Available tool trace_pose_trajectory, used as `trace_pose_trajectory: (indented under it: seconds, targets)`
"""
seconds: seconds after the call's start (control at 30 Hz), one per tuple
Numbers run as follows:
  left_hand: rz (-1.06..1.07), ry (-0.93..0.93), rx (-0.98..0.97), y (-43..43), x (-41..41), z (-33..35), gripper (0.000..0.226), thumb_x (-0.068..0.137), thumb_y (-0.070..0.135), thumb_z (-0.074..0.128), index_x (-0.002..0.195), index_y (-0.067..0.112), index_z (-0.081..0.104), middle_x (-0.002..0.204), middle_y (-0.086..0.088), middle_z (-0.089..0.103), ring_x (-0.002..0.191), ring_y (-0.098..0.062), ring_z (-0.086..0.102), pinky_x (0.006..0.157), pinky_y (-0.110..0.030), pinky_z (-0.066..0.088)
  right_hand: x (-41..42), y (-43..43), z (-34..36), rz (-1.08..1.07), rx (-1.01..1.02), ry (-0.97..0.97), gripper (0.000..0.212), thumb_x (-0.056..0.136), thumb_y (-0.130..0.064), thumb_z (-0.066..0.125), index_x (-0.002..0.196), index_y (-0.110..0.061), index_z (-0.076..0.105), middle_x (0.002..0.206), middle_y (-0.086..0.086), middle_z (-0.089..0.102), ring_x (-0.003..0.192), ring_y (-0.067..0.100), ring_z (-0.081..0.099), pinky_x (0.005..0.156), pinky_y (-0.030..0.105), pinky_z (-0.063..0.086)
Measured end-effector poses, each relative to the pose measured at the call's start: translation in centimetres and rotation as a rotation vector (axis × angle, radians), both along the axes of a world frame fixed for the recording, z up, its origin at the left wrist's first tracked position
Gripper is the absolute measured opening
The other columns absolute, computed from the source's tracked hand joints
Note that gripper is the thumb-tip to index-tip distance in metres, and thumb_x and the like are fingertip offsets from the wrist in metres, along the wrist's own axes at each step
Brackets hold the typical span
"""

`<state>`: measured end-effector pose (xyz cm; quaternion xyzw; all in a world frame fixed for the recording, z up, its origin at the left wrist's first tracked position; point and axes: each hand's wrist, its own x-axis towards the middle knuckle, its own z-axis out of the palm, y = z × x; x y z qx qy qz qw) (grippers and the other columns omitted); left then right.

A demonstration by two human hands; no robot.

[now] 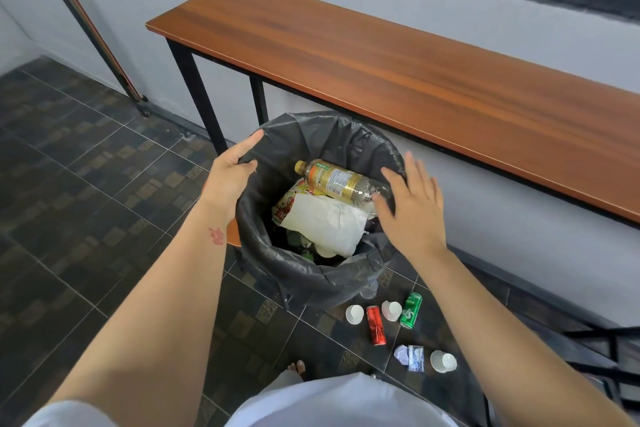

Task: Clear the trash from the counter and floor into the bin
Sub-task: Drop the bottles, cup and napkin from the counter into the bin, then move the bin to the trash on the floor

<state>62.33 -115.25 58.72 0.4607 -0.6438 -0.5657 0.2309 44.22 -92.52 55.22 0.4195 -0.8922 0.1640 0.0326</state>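
A bin lined with a black bag (311,274) stands on the floor in front of the counter (398,62). Inside lie a plastic bottle (336,180), a white paper (329,222) and a snack wrapper (289,201). My left hand (232,170) pinches the bag's rim at the bin's left side. My right hand (412,204) hovers with spread fingers over the bin's right rim and holds nothing. On the floor near the bin lie a red can (375,325), a green can (411,309), three white paper cups (354,314) and a crumpled wrapper (410,357).
The wooden counter top runs along the grey wall at the right. A pole (97,35) leans against the wall at the left. Dark tiled floor (86,184) spreads to the left. A black metal frame (606,350) sits at the lower right. My foot (297,368) shows below.
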Motion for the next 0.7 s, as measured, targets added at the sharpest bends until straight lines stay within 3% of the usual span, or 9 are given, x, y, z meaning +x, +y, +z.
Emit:
trace_pose_trajectory:
  seconds: [0.1, 0.2, 0.3, 0.4, 0.53, 0.7]
  targets:
    - [-0.002, 0.003, 0.009, 0.1, 0.0, 0.0, 0.053, 0.101, 0.004, 0.049, 0.133, 0.045, 0.057, 0.148, 0.014, 0.046, 0.137, -0.017, 0.043, 0.109, -0.036, 0.037, 0.3, -0.1, 0.2, -0.137, -0.034, -0.320, 0.052, 0.099, -0.046, 0.042, 0.148, -0.036, 0.031, 0.163, 0.004, 0.000, 0.147, 0.032, 0.018, 0.117, 0.048, 0.023]
    - [-0.004, -0.008, 0.002, 0.2, 0.0, 0.2, 0.051, 0.102, 0.006, 0.048, 0.134, 0.044, 0.057, 0.149, 0.013, 0.046, 0.136, -0.017, 0.044, 0.108, -0.035, 0.039, 1.0, -0.6, 0.8, -0.176, -0.198, -0.610, 0.053, 0.100, -0.039, 0.047, 0.150, -0.037, 0.028, 0.163, -0.003, 0.006, 0.133, 0.019, 0.041, 0.108, 0.034, 0.034]
    - [-0.100, -0.086, -0.096, 0.4, 0.3, 0.3, 0.048, 0.102, 0.013, 0.051, 0.135, 0.047, 0.054, 0.151, 0.012, 0.040, 0.139, -0.018, 0.039, 0.100, -0.024, 0.036, 1.2, -0.8, 0.6, -0.191, -0.378, -0.638, 0.053, 0.099, -0.032, 0.051, 0.148, -0.033, 0.034, 0.159, -0.005, 0.024, 0.134, 0.011, 0.039, 0.111, 0.033, 0.030]
    - [-0.204, -0.168, -0.163, 1.3, 1.2, 0.3, 0.040, 0.101, 0.024, 0.054, 0.133, 0.048, 0.055, 0.155, 0.004, 0.029, 0.143, -0.021, 0.027, 0.109, -0.031, 0.026, 1.2, -0.7, -0.1, -0.219, -0.473, -0.700, 0.051, 0.098, -0.030, 0.054, 0.146, -0.033, 0.038, 0.155, -0.006, 0.033, 0.142, 0.014, 0.031, 0.116, 0.039, 0.030]
    - [-0.093, -0.068, -0.145, 3.3, 2.3, -0.3, 0.036, 0.101, 0.022, 0.053, 0.131, 0.041, 0.059, 0.152, 0.009, 0.038, 0.142, -0.017, 0.029, 0.106, -0.028, 0.026, 1.4, -1.2, 0.0, -0.227, -0.574, -0.776, 0.051, 0.097, -0.028, 0.055, 0.145, -0.035, 0.039, 0.153, -0.009, 0.035, 0.142, 0.011, 0.030, 0.116, 0.035, 0.027]
    - [0.066, 0.015, -0.026, 4.7, 1.8, -0.5, 0.036, 0.101, 0.023, 0.053, 0.130, 0.045, 0.060, 0.153, 0.010, 0.040, 0.143, -0.019, 0.032, 0.114, -0.043, 0.029, 1.4, -1.2, 0.0, -0.259, -0.624, -0.848, 0.051, 0.096, -0.026, 0.057, 0.144, -0.038, 0.040, 0.153, -0.010, 0.035, 0.141, 0.012, 0.030, 0.117, 0.039, 0.027]
